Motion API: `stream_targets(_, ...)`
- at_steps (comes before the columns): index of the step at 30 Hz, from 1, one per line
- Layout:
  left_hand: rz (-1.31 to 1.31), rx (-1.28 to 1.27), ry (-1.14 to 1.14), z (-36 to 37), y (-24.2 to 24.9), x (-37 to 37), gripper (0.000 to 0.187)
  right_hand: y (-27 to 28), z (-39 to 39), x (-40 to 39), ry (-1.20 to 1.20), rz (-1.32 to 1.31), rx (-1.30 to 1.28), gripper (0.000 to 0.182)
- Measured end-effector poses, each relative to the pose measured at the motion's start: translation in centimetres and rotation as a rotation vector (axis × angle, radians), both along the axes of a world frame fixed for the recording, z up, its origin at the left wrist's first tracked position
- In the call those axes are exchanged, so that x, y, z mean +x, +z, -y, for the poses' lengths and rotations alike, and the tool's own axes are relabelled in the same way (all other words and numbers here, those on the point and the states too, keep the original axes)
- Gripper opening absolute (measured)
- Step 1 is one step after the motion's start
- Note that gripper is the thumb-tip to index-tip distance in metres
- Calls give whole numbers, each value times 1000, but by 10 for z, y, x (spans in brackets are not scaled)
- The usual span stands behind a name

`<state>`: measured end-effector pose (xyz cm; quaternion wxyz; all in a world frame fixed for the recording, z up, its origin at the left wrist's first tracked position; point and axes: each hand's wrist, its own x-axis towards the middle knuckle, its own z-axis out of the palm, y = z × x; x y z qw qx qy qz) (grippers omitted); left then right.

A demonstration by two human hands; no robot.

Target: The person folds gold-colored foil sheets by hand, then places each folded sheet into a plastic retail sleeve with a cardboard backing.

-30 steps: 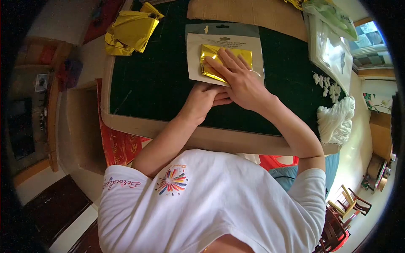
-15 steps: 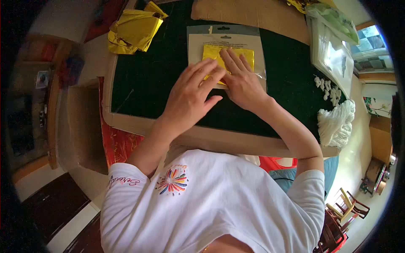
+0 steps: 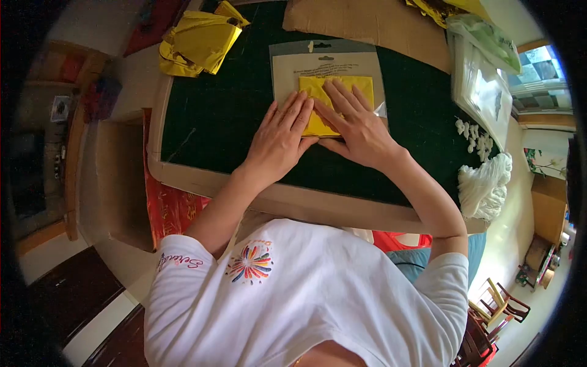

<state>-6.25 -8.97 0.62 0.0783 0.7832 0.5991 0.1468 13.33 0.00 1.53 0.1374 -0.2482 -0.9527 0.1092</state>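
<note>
A folded square of shiny gold foil (image 3: 321,127) lies on a printed card in a clear plastic sleeve (image 3: 284,61), on the dark green table top. My left hand (image 3: 280,131) rests flat against the foil's left edge, fingers stretched out and close together. Over the foil's right half lies my right hand (image 3: 358,126), its fingers extended and slightly spread. Both hands press on the foil without gripping it. The fingers hide parts of the foil and the card's lower area.
A crumpled gold foil bundle (image 3: 205,41) sits at the table's back left. Cardboard (image 3: 367,24) lies at the back. Along the right side are a stack of clear plastic sleeves (image 3: 483,92), small white pieces (image 3: 474,137) and a bundle of white strings (image 3: 485,186).
My left hand has come down from above the foil to its left edge and flattened. My right hand has shifted slightly right and down, with its fingers and thumb more spread.
</note>
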Motion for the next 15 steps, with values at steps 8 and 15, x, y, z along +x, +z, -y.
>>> stream_targets(8, 106, 10, 21, 1, -1, 0, 65, -3, -3, 0, 10, -63, 13, 49)
stream_targets(15, 7, 19, 46, 1, -4, 4, 57, -3, 2, 1, 10, -95, 74, 43)
